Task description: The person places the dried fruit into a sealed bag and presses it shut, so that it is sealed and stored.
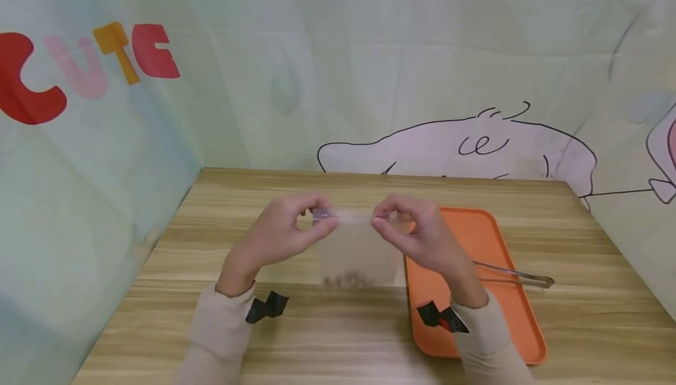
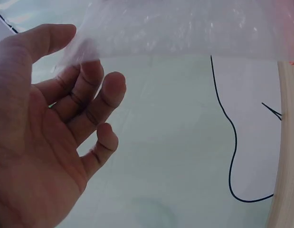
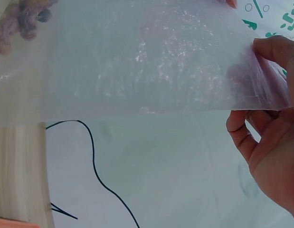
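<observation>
A clear plastic zip bag (image 1: 359, 253) hangs upright between both hands, above the table. Small reddish-brown lumpy pieces (image 1: 348, 280) lie along its bottom; the right wrist view shows some of these lumps (image 3: 28, 19) through the film. My left hand (image 1: 287, 226) pinches the left part of the bag's top edge between thumb and index finger, its other fingers (image 2: 92, 107) loosely bent below the film. At the right part of the same edge, my right hand (image 1: 422, 235) pinches the bag with thumb and fingers.
An orange tray (image 1: 470, 232) lies on the wood-grain table (image 1: 327, 338), partly behind my right hand and forearm. Metal tongs (image 1: 528, 279) rest across it, their bent end past its right rim. A printed cloth backdrop (image 1: 264, 97) stands behind the table and along its left side.
</observation>
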`<act>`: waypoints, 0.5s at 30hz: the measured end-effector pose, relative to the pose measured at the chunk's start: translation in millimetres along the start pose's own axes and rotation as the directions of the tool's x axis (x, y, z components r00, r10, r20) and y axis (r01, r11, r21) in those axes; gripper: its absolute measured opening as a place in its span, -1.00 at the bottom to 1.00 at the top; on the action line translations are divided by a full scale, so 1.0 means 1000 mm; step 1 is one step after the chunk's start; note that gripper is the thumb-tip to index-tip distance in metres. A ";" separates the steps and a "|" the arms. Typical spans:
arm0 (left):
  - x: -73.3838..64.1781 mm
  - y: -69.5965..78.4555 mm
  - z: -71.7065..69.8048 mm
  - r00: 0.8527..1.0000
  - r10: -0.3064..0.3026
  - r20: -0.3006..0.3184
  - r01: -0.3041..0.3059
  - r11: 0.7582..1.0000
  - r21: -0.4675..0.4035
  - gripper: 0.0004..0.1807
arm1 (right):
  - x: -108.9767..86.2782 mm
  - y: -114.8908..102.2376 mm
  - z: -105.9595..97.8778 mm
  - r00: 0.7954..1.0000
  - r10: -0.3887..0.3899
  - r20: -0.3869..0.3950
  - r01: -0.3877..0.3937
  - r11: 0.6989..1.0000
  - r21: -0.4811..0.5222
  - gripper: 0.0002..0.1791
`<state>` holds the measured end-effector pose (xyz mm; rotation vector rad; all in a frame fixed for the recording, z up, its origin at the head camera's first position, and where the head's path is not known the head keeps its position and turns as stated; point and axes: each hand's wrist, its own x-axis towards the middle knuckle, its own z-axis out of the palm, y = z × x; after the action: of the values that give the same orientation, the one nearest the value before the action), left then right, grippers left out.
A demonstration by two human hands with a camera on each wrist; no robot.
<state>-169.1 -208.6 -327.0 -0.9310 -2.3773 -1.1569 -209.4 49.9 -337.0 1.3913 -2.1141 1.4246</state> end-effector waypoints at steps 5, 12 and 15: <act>-0.001 -0.002 -0.002 1.000 -0.005 -0.017 0.004 0.998 -0.058 -0.86 | -0.004 -0.002 -0.012 0.997 0.068 0.037 -0.067 0.997 -0.044 -0.85; 0.008 0.000 0.013 0.986 0.164 -0.027 -0.165 0.984 -0.062 -0.84 | -0.002 -0.009 -0.010 0.993 0.052 0.103 -0.043 0.995 -0.086 -0.93; 0.010 0.003 0.019 0.980 0.193 -0.036 -0.194 0.981 -0.025 -0.85 | 0.000 -0.011 -0.005 0.995 0.027 0.099 -0.014 0.992 -0.128 -0.96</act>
<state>-174.6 -188.3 -331.0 -1.1158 -2.1921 -1.1245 -202.1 53.1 -328.2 1.4239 -2.2447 1.2267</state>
